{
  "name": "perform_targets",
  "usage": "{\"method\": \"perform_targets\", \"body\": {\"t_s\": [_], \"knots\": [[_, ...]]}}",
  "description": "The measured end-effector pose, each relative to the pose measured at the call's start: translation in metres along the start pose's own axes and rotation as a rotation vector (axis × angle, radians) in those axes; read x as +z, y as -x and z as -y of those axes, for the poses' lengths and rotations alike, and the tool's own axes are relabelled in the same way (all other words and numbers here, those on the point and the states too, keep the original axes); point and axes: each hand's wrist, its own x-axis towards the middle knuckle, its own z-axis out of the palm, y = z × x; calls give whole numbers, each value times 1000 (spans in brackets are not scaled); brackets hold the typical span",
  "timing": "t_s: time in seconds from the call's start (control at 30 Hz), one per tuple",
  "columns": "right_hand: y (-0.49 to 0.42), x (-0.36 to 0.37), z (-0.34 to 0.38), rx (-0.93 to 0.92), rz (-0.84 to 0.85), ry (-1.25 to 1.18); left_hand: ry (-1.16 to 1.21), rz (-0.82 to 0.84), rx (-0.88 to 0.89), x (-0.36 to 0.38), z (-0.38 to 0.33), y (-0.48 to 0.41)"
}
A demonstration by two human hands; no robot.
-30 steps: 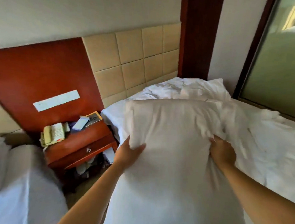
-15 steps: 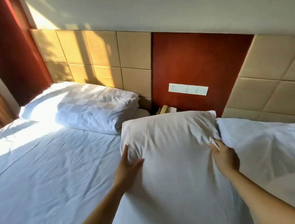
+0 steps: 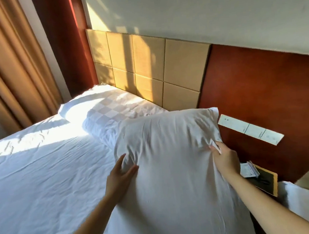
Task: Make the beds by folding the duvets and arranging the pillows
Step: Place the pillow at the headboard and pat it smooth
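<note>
Pillow-arranging step, by the look; plain pillow held up on end between both hands, over the right side of the bed, near its head. Left hand grips the left edge, thumb on the face, fingers tucked behind. Right hand pinches a fold of the case at the right edge. Checkered pillow lies flat against the headboard, just beyond. Next move likely calls for lowering the plain pillow flat, beside or upon the checkered one, square to the headboard; whether the bed's white cover is sheet or duvet cannot be told.
</note>
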Motion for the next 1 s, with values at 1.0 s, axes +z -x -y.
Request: {"method": "perform_targets", "body": {"t_s": [1.0], "knots": [[-510, 351, 336, -625, 157, 5, 161, -809, -174, -69, -75, -457]]}}
